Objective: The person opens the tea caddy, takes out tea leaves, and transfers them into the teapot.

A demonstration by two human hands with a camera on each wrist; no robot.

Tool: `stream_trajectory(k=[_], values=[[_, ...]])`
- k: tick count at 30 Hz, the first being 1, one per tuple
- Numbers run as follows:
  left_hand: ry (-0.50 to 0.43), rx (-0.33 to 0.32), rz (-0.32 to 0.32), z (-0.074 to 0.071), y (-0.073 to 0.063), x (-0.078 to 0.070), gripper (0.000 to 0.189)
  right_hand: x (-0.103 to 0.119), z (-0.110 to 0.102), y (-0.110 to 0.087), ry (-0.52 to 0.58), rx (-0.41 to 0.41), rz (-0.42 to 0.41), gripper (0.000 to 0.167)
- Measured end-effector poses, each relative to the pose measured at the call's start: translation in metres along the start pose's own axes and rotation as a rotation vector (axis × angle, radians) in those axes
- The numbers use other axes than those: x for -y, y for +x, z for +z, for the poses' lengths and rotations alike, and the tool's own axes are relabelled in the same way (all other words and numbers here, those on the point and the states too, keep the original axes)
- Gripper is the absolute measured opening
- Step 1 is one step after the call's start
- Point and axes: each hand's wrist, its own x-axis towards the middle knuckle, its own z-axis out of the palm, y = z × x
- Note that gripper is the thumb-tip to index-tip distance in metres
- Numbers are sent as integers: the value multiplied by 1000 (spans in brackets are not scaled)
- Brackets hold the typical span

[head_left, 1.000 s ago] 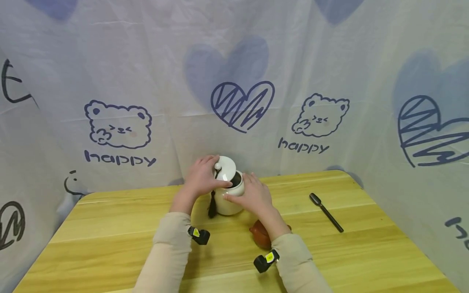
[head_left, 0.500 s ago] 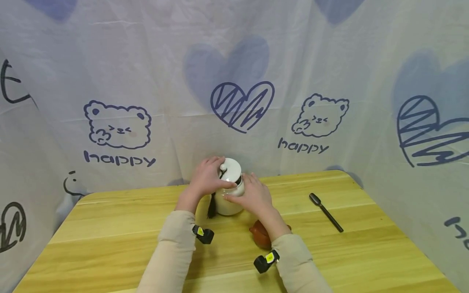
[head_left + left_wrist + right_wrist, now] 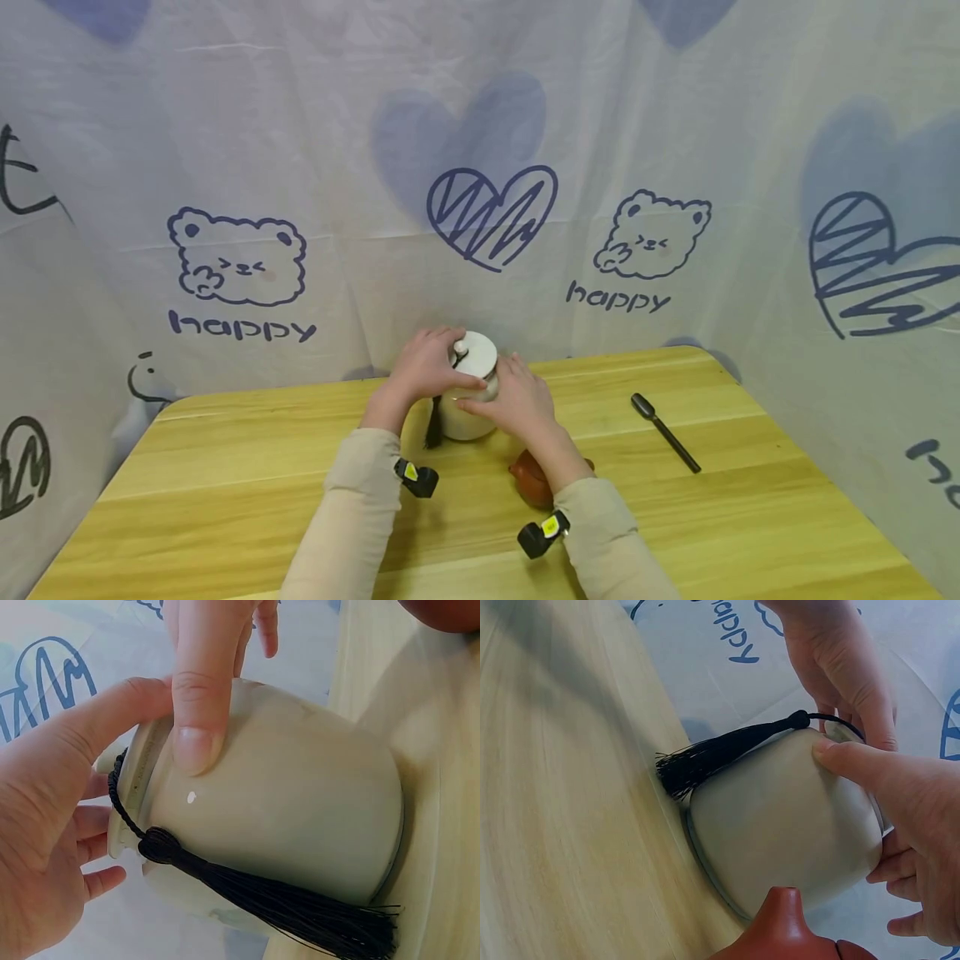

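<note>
A white ceramic jar (image 3: 463,423) stands upright near the table's back edge. Its round white lid (image 3: 478,357) sits at the mouth, close to level; whether it is fully seated I cannot tell. My left hand (image 3: 427,365) grips the lid by its edge, thumb at the front and fingers behind. From the lid's knob a cord runs to a black tassel (image 3: 300,900) that hangs down the jar's side. My right hand (image 3: 523,400) holds the jar's body around its right shoulder, as the thumb on the glaze in the left wrist view shows.
A reddish-brown clay teapot (image 3: 531,483) stands beneath my right forearm, partly hidden; its spout (image 3: 784,907) shows in the right wrist view. On the right lies a dark long-handled scoop (image 3: 666,433). A printed cloth (image 3: 360,167) hangs behind the wooden table (image 3: 225,483).
My left hand has brought the tilted lid right and down over the jar's mouth, and the dark opening is now covered. My right hand has kept its hold on the jar.
</note>
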Motion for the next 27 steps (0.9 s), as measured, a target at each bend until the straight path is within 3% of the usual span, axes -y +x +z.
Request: stream_trajectory(k=[9,27], values=[[-26,26,-21,2,-1,0,97,0,1,0,1,7,-5,100],[40,81,-24,-5,-2,-5,94,-1,-2,2,-31,19,-33,103]])
